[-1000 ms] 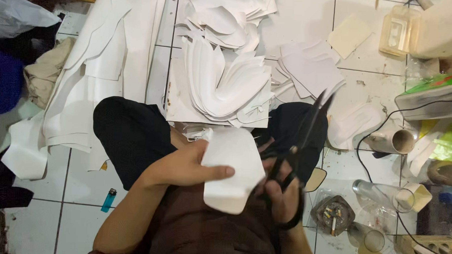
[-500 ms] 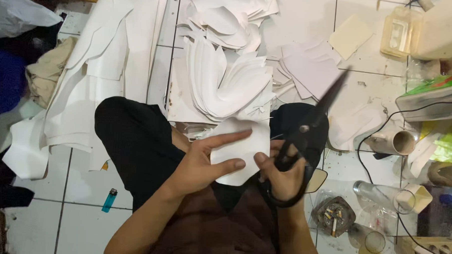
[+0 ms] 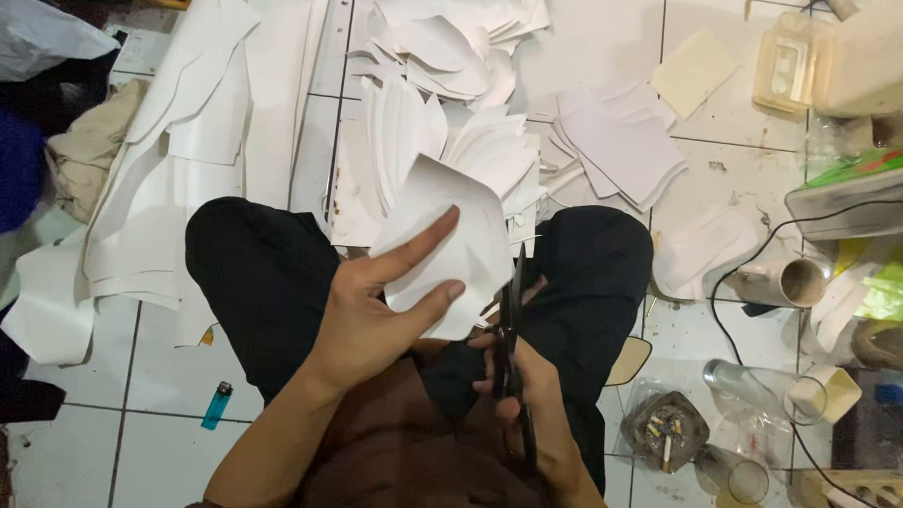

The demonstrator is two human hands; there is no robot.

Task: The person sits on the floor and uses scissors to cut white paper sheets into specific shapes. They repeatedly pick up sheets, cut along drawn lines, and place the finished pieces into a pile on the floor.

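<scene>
Overhead, a white tiled floor point(image 3: 619, 50) lies strewn with long offcut sheets of white material point(image 3: 225, 146) at the left and a heap of curved white cut pieces point(image 3: 447, 94) at top centre, just beyond the knees of a person seated cross-legged in black trousers point(image 3: 260, 287). Above the lap, the left hand point(image 3: 369, 316) holds up a curved white cut piece point(image 3: 452, 234), fingers spread flat across its face and thumb behind, so the hand is clamped on the sheet. Just beside it, the right hand point(image 3: 522, 387) is closed through the handles of black long-bladed scissors point(image 3: 514, 336), whose blades point up and meet the piece's right edge; whether the blades are parted cannot be told. Near the right knee stand a cardboard tube point(image 3: 781, 284), a clear glass bottle lying on its side point(image 3: 757, 385) and a glass ashtray of cigarette butts point(image 3: 665, 432). Well apart, at lower left, lies a small blue lighter point(image 3: 216, 404).
</scene>
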